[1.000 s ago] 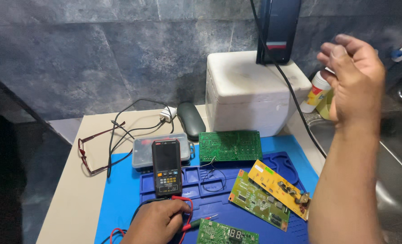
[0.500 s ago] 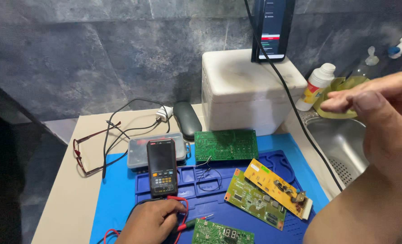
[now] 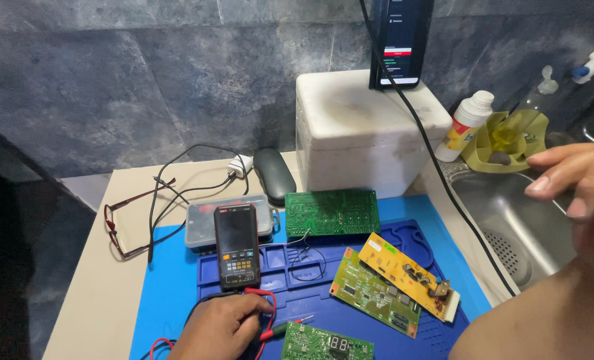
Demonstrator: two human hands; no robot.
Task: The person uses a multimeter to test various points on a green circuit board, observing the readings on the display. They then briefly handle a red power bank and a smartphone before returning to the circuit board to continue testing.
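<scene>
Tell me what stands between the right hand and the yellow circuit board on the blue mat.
Nothing visible stands between them. The right hand hangs in the air over the steel sink, empty. The yellow circuit board lies lower left of it, partly over a green board. A black cable runs down between them along the counter edge.

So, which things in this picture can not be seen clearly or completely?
Head view only:
- Right hand: blurred, partly cut off by the right edge; no object visible in it.
- Left hand: its fingers cover where the red and black leads run, so the grip is unclear.
- Display board: cut off by the bottom edge.
- Multimeter: screen dark, keys too small.
- Phone: top cut off.
</scene>
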